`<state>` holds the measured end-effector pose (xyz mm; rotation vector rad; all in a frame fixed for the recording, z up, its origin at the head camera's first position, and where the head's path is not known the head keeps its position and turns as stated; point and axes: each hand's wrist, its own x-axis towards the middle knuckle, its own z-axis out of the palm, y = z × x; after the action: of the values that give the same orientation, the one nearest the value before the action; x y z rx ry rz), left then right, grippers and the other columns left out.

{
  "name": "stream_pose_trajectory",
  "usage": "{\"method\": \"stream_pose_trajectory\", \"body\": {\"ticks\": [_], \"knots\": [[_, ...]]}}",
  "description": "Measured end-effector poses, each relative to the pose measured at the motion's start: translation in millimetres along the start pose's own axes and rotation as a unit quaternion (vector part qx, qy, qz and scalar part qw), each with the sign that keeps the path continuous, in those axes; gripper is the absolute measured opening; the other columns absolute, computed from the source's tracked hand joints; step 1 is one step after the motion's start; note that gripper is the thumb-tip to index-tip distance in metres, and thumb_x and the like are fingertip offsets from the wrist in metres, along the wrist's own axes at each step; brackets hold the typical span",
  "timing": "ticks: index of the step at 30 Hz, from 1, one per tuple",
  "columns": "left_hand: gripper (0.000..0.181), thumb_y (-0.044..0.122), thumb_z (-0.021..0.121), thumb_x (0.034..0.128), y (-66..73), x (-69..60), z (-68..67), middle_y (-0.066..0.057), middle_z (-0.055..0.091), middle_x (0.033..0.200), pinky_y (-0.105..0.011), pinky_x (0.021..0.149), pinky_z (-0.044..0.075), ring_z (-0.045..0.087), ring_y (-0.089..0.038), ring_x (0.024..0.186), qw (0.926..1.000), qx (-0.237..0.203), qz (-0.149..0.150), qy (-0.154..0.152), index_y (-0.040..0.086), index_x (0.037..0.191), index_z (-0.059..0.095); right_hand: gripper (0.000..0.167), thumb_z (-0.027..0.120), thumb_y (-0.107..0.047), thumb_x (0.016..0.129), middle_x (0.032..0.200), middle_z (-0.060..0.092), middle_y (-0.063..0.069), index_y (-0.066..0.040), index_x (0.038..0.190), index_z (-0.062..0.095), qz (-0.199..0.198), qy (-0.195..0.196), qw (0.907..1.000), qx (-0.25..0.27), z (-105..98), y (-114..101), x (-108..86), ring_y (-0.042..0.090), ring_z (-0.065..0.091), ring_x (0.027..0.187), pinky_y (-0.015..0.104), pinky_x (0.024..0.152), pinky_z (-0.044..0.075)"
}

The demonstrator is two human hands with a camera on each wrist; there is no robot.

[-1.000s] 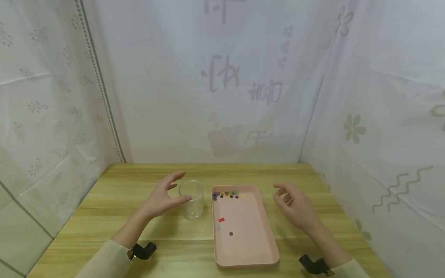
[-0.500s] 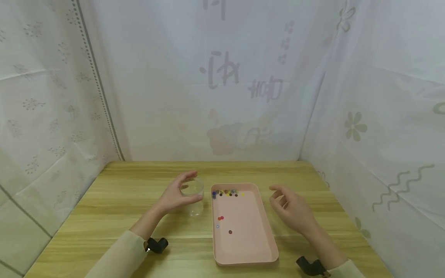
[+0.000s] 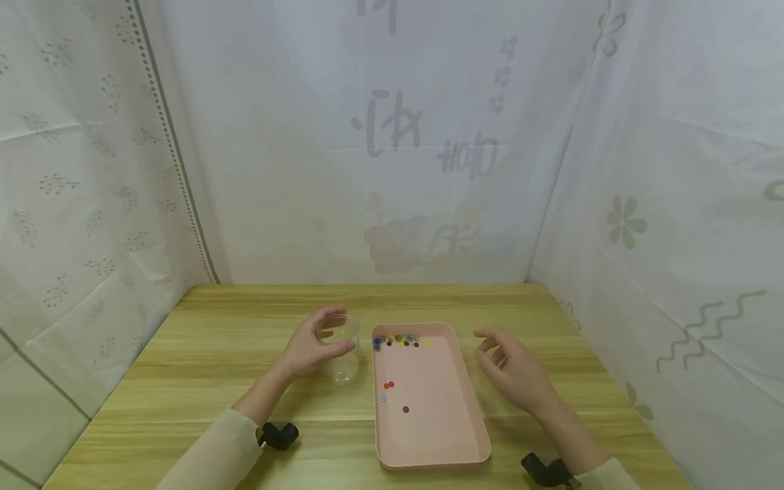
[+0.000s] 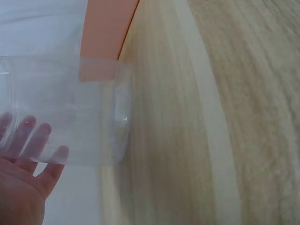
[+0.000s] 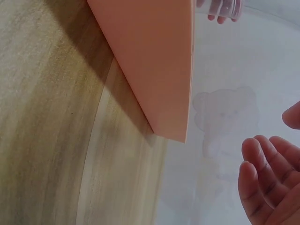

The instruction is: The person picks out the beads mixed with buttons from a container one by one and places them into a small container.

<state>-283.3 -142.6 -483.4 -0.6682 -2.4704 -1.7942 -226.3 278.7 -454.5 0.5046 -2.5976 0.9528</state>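
A clear plastic jar (image 3: 343, 364) stands upright on the table, left of the pink tray. My left hand (image 3: 309, 344) holds it around its upper part, thumb on the near side and fingers behind. Through the clear wall in the left wrist view, the fingertips (image 4: 44, 129) show against the jar (image 4: 65, 103). Small round beads or marbles of several colours lie in the tray (image 3: 437, 408), most along its far edge, a few toward the left side. My right hand (image 3: 514, 367) hovers right of the tray, fingers loosely bent, holding nothing.
The wood-grain table (image 3: 245, 306) is enclosed by white patterned curtains (image 3: 294, 170) at the back and both sides. The tray's raised wall (image 5: 150, 61) stands between the jar and my right hand. Dark camera mounts (image 3: 278, 435) sit on both wrists.
My left hand has moved right and closed around the jar, which stays about where it was. The right hand has shifted slightly left. The beads have not moved in the tray.
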Motion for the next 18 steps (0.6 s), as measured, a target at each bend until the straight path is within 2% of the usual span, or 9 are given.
{"method": "stream_pose_trajectory", "body": {"ticks": [3, 6, 12, 18], "knots": [[0.067, 0.019, 0.086, 0.0944, -2.4, 0.5, 0.6, -0.025, 0.063, 0.152, -0.070, 0.120, 0.045, 0.059, -0.047, 0.144, 0.9999, -0.012, 0.003, -0.001, 0.005, 0.152, 0.054, 0.030, 0.069, -0.021, 0.107, 0.106, 0.077, 0.001, -0.013, 0.136, 0.071, 0.027, -0.004, 0.9995, 0.013, 0.8, 2.4, 3.1, 0.002, 0.067, 0.079, 0.026, 0.071, 0.057], [0.066, 0.018, 0.085, 0.0944, -4.0, 0.9, 0.9, -0.025, 0.065, 0.150, -0.071, 0.119, 0.045, 0.060, -0.047, 0.143, 0.9998, -0.018, 0.004, -0.002, 0.005, 0.151, 0.054, 0.032, 0.067, -0.028, 0.110, 0.110, 0.077, 0.005, -0.016, 0.139, 0.070, 0.065, -0.021, 0.9963, 0.053, 0.4, 2.5, 9.5, 0.008, 0.069, 0.082, 0.028, 0.070, 0.059], [0.066, 0.018, 0.085, 0.0941, -5.3, 2.0, 1.3, -0.025, 0.065, 0.149, -0.071, 0.118, 0.046, 0.061, -0.046, 0.140, 0.9997, -0.025, 0.008, 0.000, 0.006, 0.150, 0.054, 0.036, 0.065, -0.029, 0.112, 0.112, 0.074, 0.012, -0.011, 0.144, 0.066, 0.097, -0.057, 0.9793, 0.169, -0.5, -3.1, 30.3, 0.025, 0.073, 0.085, 0.038, 0.070, 0.064], [0.065, 0.016, 0.085, 0.0944, -9.1, 2.5, 2.4, -0.024, 0.065, 0.147, -0.070, 0.117, 0.047, 0.061, -0.048, 0.139, 0.9996, -0.028, 0.007, 0.002, 0.006, 0.150, 0.054, 0.036, 0.067, -0.027, 0.111, 0.110, 0.074, 0.007, -0.008, 0.141, 0.067, 0.113, -0.067, 0.9646, 0.229, 6.4, -12.1, 53.3, 0.022, 0.073, 0.086, 0.040, 0.072, 0.065]]}}
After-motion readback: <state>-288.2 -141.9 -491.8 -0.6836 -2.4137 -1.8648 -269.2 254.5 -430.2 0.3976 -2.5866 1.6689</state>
